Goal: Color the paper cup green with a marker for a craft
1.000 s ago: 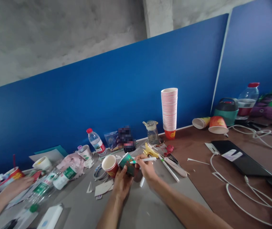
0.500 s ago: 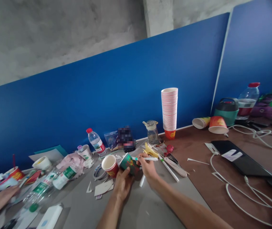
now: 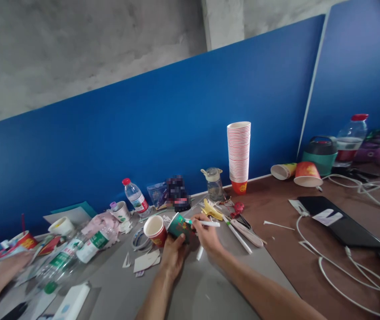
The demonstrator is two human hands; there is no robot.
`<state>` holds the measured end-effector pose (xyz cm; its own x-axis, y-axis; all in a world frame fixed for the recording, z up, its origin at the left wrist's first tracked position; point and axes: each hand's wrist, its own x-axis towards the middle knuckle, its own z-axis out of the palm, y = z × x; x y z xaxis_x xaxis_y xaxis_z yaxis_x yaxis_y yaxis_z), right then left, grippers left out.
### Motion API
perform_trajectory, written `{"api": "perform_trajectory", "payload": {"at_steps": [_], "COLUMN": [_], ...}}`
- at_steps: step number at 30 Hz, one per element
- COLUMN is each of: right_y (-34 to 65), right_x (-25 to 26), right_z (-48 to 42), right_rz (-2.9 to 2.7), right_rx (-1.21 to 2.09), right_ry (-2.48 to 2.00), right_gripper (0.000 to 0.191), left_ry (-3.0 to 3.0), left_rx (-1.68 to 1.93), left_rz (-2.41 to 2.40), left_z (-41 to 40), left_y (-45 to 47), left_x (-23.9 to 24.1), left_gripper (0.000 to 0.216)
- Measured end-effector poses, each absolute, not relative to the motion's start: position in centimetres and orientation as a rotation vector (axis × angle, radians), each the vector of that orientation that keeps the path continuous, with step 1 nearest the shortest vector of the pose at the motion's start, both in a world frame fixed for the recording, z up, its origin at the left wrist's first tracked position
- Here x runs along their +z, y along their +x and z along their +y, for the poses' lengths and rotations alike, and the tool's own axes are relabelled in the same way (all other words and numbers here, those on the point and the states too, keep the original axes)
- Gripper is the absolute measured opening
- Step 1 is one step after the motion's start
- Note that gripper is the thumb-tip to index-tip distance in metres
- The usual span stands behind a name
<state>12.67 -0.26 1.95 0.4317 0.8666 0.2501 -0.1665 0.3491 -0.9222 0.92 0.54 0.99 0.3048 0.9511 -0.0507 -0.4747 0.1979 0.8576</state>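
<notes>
My left hand is wrapped around a paper cup coloured dark green with small red marks, tilted on its side with the rim toward the upper left. Pinched in my right hand is a white marker pen, its tip at the cup's green wall. Just left of the held cup stands a red paper cup with a white inside. A white pen cap or second pen lies on the table below my right hand.
A tall stack of paper cups stands by the blue partition. Plastic bottles lie at left, near another person's hand. Tape rolls, paper scraps and scissors surround the work area. A black tablet and cables lie at right.
The view has shifted slightly, so objects sit a little further right. Both hands keep their grips on the cup and marker, with the marker's angle slightly changed.
</notes>
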Motion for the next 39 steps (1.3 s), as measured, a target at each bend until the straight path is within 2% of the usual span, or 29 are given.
{"api": "perform_trajectory", "payload": {"at_steps": [5,15,39], "right_y": [12.5,12.4,12.3], "right_x": [1.6,1.4,1.8], "right_z": [-0.2,-0.3,-0.7], "right_rz": [-0.973,-1.071,-1.226], "right_rx": [0.861,0.662,0.509], "right_ry": [-0.946,-1.012,-1.039], "right_gripper": [0.016,0.015,0.014], "left_ry": [0.891,0.848,0.844], "left_rx": [1.157,1.187,1.195], "left_rz": [0.691,0.637,0.688], "left_z": [0.7,1.2,0.9], "left_y": [1.0,0.9,1.3], "left_x": [0.7,-0.2,0.5], "left_gripper": [0.037,0.039,0.037]}}
